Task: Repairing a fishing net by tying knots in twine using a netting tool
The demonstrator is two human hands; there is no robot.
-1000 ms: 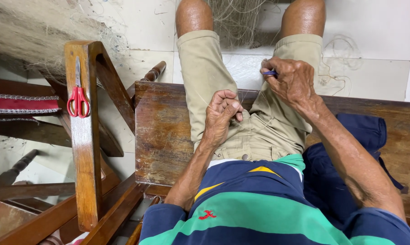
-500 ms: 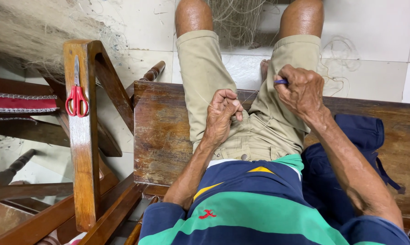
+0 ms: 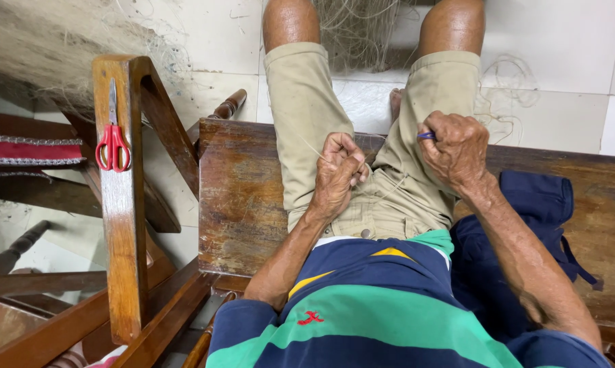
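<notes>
Blue plastic, a slim netting needle [image 3: 427, 135], gripped in the closed right hand [image 3: 456, 148] and just peeping out past the thumb side over the right thigh. Drawn a little inward and nearer the lap than a second ago, when held further out toward the knee; a sign, most likely, of a stitch being pulled tight. Left hand [image 3: 338, 172] kept in the same spot on the lap, fist closed and pinching fine pale net twine [image 3: 314, 148], hair-thin and nearly colourless, stretched taut up from the fingers across the beige cotton shorts [image 3: 306, 116]. Further out, a bundle of tangled beige fishing net [image 3: 354, 31] hanging between the knees toward the white tiled floor [image 3: 559, 41]. Underneath, the worn dark wooden table [image 3: 243, 197] serving as a seat; off to the left, red-handled scissors [image 3: 113, 140] hung on a wooden post [image 3: 120, 225].
</notes>
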